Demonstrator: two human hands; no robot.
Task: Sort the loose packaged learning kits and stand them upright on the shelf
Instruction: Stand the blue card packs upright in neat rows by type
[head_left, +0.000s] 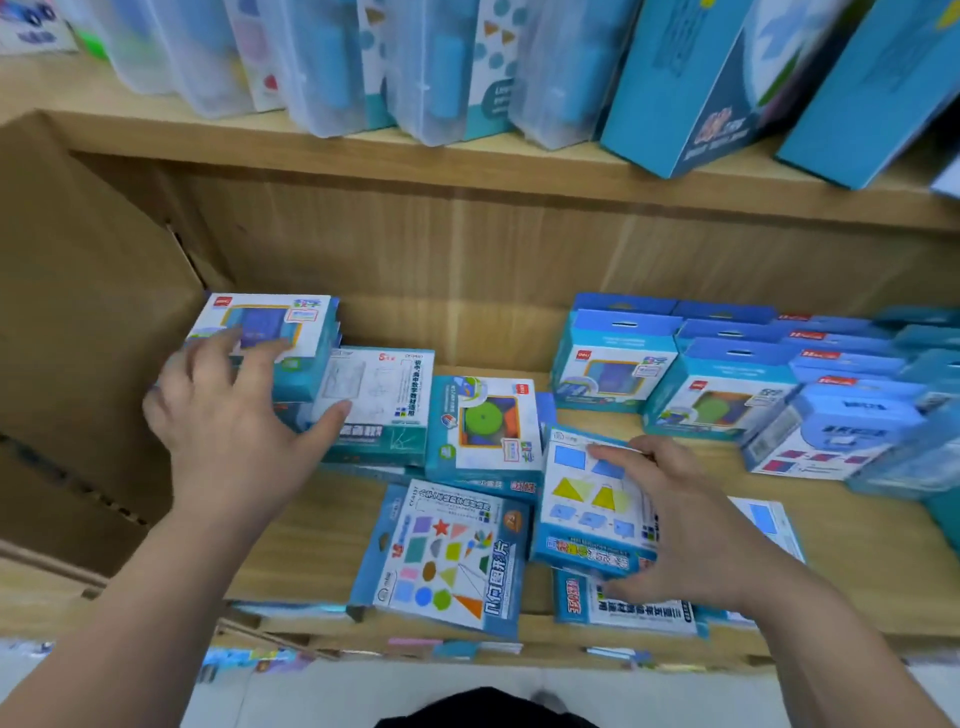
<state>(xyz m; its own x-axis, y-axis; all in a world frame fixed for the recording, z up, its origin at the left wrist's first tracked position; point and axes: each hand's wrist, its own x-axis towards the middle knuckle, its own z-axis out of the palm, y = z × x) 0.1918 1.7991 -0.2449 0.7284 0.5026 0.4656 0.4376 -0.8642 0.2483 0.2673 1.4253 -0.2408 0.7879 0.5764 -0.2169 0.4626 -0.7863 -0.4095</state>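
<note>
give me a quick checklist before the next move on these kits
1. Right hand has hold of the kit with yellow triangles: ok, fingers wrap its top and bottom edges.
2. Left hand has a firm hold of the kit at the far left: cannot tell, the fingers only lie on its face.
3. Free space to stand kits up: ok, bare shelf board shows between the left pile and the upright rows.
4. Loose kits sorted: not ok, several lie flat and overlapping, like the coloured-shapes kit.
5. Kits safe from falling: not ok, that one overhangs the front edge.
</note>
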